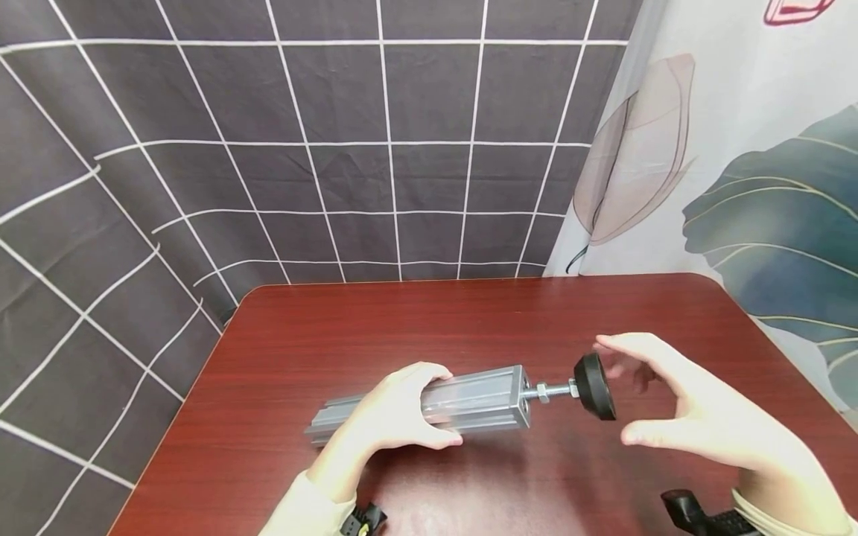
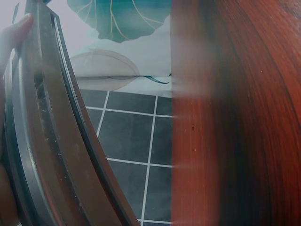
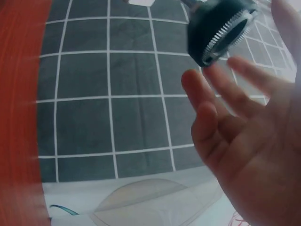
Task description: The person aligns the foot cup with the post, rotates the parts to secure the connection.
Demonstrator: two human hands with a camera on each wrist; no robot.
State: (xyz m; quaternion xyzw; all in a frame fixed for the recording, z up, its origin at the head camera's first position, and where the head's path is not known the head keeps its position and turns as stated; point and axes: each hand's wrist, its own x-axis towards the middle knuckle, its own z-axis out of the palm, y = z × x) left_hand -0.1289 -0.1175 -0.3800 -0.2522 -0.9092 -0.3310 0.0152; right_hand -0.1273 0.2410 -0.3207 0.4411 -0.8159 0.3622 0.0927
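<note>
My left hand [image 1: 392, 409] grips a silver-grey aluminium extrusion [image 1: 479, 400], thumb on the near side and fingers over the far side. A threaded stud [image 1: 555, 391] with a nut on it sticks out of the right end and carries a black levelling foot [image 1: 593, 387]. Grooves run along the extrusion [image 2: 61, 122] in the left wrist view. To the right of the foot, my right hand [image 1: 684, 406] is spread with thumb and fingers apart, holding nothing. In the right wrist view, the fingertips of this hand [image 3: 249, 136] are close to the ribbed underside of the foot [image 3: 218, 35]; contact cannot be told.
The reddish-brown table [image 1: 322, 320] lies under both hands, with shadows below the extrusion. A dark grid-patterned cloth [image 1: 429, 97] hangs behind and to the left; a white leaf-print curtain [image 1: 717, 97] hangs at the right. Each wrist wears a black device.
</note>
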